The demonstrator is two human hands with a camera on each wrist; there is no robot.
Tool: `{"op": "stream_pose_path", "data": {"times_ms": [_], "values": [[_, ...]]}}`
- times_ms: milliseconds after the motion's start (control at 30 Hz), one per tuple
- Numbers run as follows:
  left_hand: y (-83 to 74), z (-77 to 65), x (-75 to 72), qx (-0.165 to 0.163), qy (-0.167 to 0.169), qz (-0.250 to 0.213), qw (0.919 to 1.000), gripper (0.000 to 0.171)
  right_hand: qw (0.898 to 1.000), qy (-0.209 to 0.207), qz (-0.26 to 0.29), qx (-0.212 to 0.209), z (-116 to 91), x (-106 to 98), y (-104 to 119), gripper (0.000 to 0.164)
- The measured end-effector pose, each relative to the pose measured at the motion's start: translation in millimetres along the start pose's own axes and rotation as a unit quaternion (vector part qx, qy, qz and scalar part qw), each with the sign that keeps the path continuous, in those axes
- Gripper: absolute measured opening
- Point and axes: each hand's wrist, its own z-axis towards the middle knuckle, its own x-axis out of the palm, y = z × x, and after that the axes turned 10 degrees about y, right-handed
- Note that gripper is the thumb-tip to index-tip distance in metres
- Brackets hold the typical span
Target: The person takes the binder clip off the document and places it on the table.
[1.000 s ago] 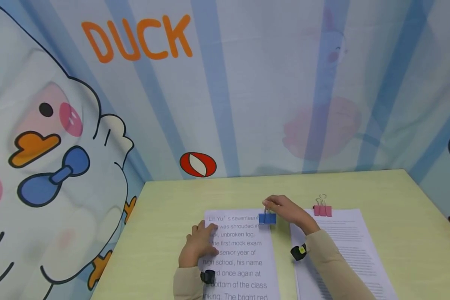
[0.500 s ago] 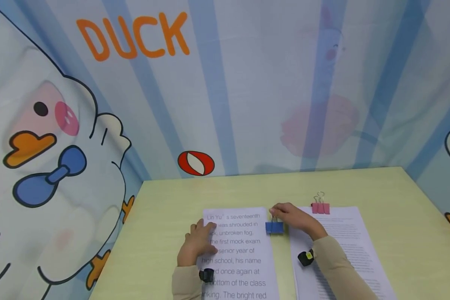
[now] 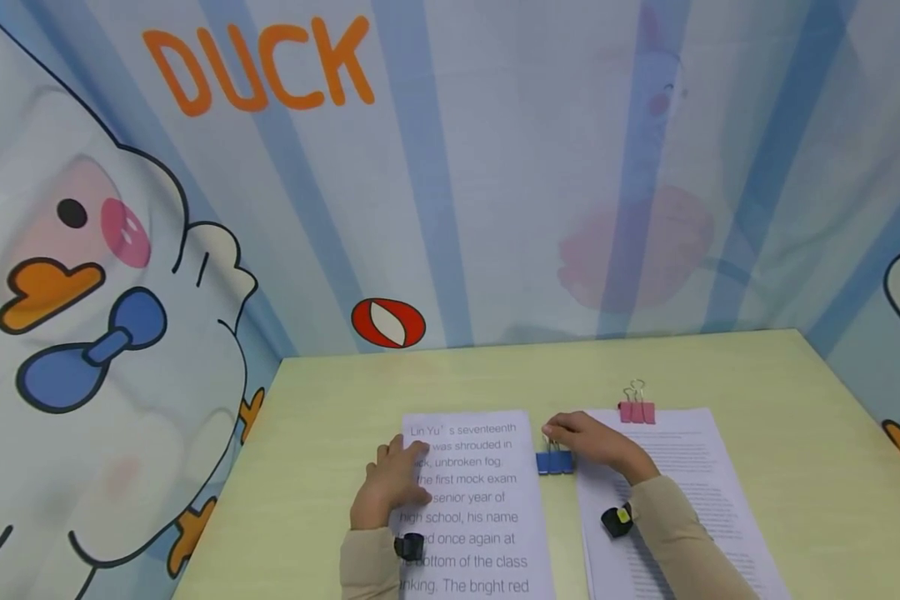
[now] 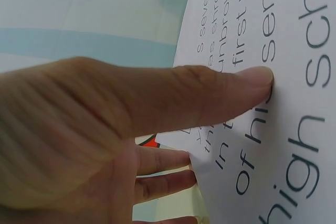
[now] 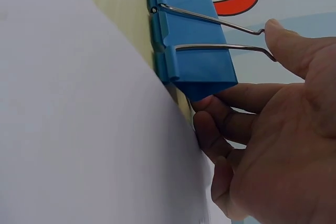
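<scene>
Blue clip: right hand pinches its wire handle, best held level. Left hand, fingers apart, should steady the sheet.

Blue clip, obstacle between papers

The blue clip has shiny metal wires; the paper is matt.
</scene>
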Motion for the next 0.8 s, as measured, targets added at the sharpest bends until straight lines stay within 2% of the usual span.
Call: {"op": "stream_pose_path", "data": {"times_ms": [433, 800], "values": [[-1.0, 0.3, -1.3, -0.005, 0.005, 0.003, 1.0000, 0.074, 1.000, -0.012, -0.017, 0.012, -2, 5, -7, 0.041], [-1.2, -0.8, 0.0, -0.010, 0.004, -0.008, 0.9999, 0.075, 0.998, -0.049, -0.036, 0.017, -2, 12, -5, 0.033]]}}
